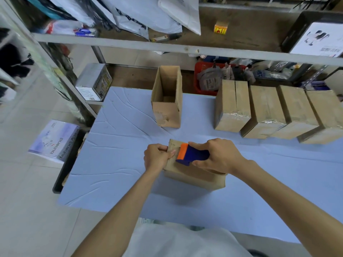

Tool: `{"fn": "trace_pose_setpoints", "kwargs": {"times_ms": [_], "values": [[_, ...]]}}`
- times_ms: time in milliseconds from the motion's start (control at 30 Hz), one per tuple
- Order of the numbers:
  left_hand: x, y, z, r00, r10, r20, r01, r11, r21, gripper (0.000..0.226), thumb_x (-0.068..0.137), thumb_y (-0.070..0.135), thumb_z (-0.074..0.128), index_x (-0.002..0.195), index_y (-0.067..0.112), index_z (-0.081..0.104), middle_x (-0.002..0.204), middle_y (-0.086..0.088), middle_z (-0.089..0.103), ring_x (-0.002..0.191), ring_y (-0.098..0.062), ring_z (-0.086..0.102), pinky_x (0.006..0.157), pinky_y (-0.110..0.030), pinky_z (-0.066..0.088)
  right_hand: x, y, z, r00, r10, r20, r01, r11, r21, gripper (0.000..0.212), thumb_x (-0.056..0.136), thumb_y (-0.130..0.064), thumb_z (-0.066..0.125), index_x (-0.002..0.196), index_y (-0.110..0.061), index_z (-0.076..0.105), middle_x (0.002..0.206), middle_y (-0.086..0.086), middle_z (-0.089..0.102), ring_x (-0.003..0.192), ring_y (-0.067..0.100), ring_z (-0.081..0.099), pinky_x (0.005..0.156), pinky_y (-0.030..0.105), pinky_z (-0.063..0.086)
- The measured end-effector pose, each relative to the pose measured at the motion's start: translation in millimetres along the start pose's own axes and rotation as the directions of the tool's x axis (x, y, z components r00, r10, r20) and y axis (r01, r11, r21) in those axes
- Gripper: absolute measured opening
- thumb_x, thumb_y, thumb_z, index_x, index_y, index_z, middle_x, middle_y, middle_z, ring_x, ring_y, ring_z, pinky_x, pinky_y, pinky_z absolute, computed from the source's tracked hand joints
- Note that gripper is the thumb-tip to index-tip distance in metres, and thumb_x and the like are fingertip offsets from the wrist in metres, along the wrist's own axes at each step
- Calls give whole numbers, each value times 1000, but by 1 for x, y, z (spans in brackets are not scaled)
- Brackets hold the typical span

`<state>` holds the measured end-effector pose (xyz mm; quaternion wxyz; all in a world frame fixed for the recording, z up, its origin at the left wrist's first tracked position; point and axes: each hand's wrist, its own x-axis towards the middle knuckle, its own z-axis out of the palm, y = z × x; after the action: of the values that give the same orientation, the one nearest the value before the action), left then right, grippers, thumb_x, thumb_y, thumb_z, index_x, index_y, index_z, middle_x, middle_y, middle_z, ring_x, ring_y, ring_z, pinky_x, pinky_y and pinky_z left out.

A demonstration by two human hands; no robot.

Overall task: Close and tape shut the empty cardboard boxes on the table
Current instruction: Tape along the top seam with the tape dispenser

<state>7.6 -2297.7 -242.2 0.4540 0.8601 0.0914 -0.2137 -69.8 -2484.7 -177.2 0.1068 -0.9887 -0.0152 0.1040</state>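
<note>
The box (193,175) lies near the front middle of the desk (115,164). The left hand (156,157) grips its left end, thumb on top. The right hand (219,156) grips the tape dispenser (191,154), pressed onto the box top.

The floor (24,182) is pale tile. A table (115,127) with a wrinkled blue cover stands on it. Behind is a grey metal shelf (130,44) with white bags (148,17) on it. A red basket (197,84) sits lower down.
</note>
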Motion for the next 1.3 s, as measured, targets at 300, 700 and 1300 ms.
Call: {"fn": "trace_pose_setpoints", "kwargs": {"times_ms": [300,700,1300], "values": [[-9,6,14,1000,-9,0,9,999,31,17,71,24,84,83,22,71,83,9,68,87,-17,66,82,-34,54,-26,12,-5,999,11,40,-12,1000,21,64,87,-59,52,145,-45,31,81,-9,46,95,20,56,64,30,38],[-14,9,16,1000,10,-24,-9,1000,25,21,73,22,83,67,28,64,69,19,59,84,-16,63,84,-31,51,-88,80,-8,994,104,43,-104,995,-6,69,83,-57,57,142,-56,22,82,-13,50,77,10,45,59,17,35],[4,-10,-35,992,-26,-122,33,998,55,17,74,16,83,88,13,74,88,0,68,85,-18,61,87,-32,51,-58,39,7,999,34,8,-33,999,-22,70,84,-48,58,145,-50,24,82,-7,45,74,13,44,54,17,29]]}}
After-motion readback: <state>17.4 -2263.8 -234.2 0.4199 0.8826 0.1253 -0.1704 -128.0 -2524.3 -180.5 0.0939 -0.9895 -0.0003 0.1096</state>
